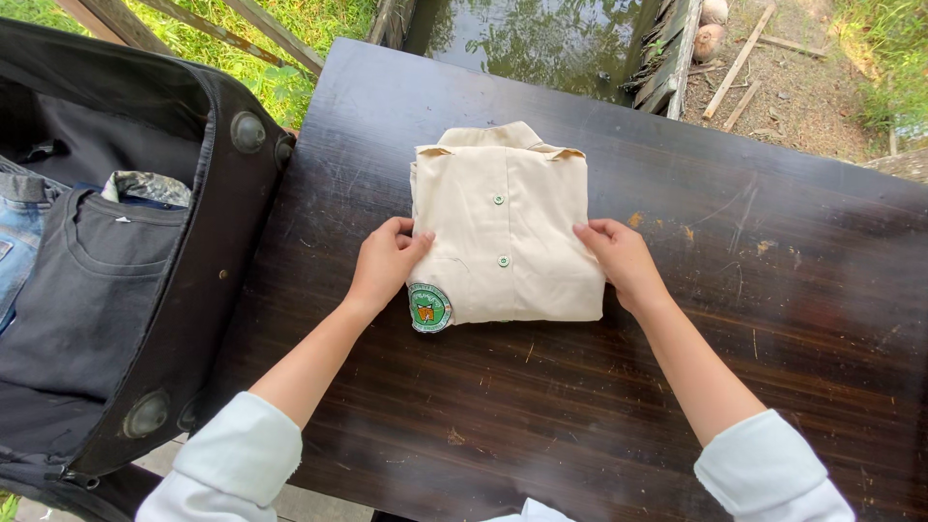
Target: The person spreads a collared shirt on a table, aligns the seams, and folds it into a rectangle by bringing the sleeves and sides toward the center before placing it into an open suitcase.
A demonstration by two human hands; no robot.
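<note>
A folded cream button shirt with a collar at the far end and a round green patch at its near left corner lies on a dark wooden table. My left hand grips the shirt's left edge, thumb on top. On the opposite side, my right hand holds the right edge with the fingers curled over the fabric. Both sleeves are white.
An open black suitcase stands at the table's left edge, holding a black T-shirt, blue jeans and a patterned garment. Beyond the table lie a pond, grass and wooden planks.
</note>
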